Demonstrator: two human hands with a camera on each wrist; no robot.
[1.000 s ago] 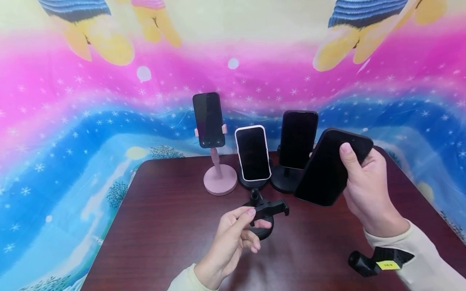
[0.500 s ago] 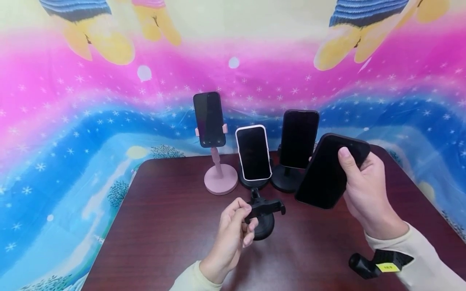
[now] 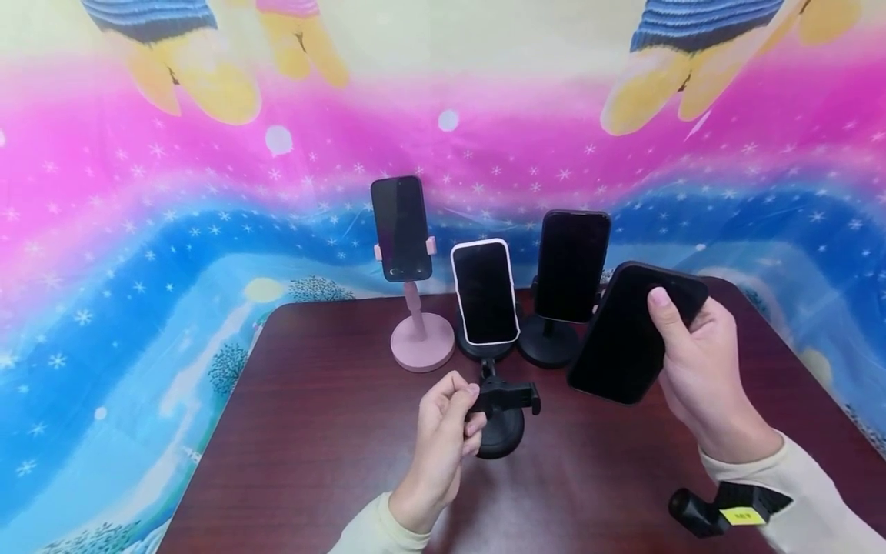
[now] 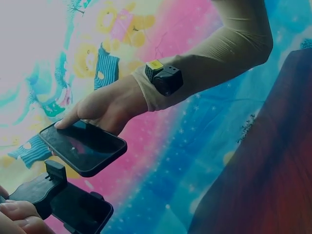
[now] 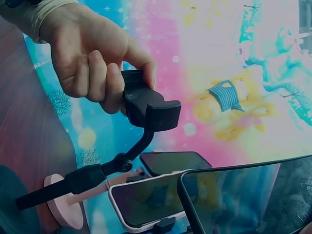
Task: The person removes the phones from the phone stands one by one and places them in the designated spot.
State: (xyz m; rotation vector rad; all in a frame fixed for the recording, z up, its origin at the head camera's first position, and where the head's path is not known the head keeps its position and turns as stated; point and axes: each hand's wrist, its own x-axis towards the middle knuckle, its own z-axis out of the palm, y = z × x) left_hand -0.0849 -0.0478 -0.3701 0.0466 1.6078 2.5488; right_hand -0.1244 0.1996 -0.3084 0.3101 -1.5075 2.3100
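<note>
My left hand (image 3: 443, 442) pinches the left end of the clamp on a black phone stand (image 3: 508, 398), thumb on top and fingers curled below. In the right wrist view the stand's clamp (image 5: 146, 100) holds no phone, and its jaws stand apart on a bent neck. My right hand (image 3: 706, 377) grips a black phone (image 3: 623, 338) by its upper right corner, thumb across the dark screen. This phone is in the air, tilted, to the right of the stand. From the left wrist the same phone (image 4: 87, 146) appears just beyond the clamp.
Behind stand a pink stand (image 3: 422, 342) with a dark phone (image 3: 401, 228), a white-rimmed phone (image 3: 486, 292) on a black stand, and another black phone (image 3: 573, 265) on a black stand (image 3: 548, 342). They line the back of the brown table (image 3: 311, 454), against a printed backdrop (image 3: 208, 269).
My left hand has turned the clamp a little and its fingers have curled closer round its end. The right hand has lowered the phone slightly.
</note>
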